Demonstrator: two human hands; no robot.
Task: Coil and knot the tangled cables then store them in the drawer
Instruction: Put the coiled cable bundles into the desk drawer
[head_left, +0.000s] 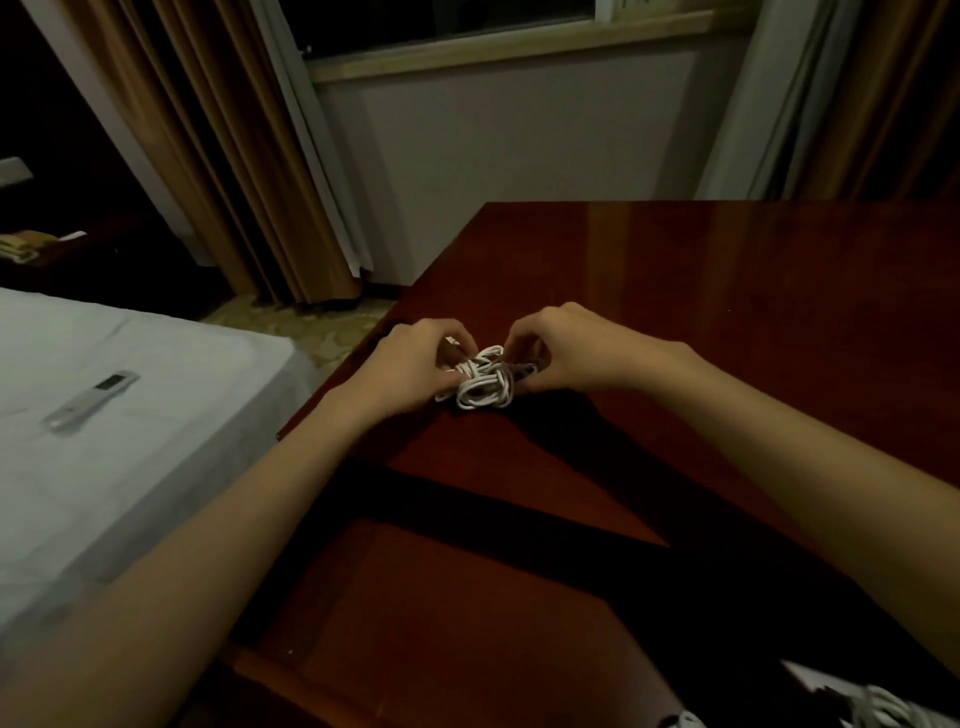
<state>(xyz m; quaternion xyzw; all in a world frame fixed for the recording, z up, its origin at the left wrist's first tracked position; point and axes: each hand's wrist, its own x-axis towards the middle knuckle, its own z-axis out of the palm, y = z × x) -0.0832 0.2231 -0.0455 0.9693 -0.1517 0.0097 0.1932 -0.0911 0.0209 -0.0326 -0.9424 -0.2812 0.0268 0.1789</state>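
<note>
Both hands pinch your cable bundle (480, 382) | left hand (415, 358), right hand (563, 348) flank it | fingers curled on loops | surface (675, 291) beneath

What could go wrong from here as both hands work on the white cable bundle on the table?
1. The left hand and right hand each grip the cable bundle from opposite sides; pulling apart might tighten the tangle rather than free it.
2. The bundle sits near the table's left edge, so a slipped grip could drop it to the floor.
3. Dim light may hide crossed loops.
</note>
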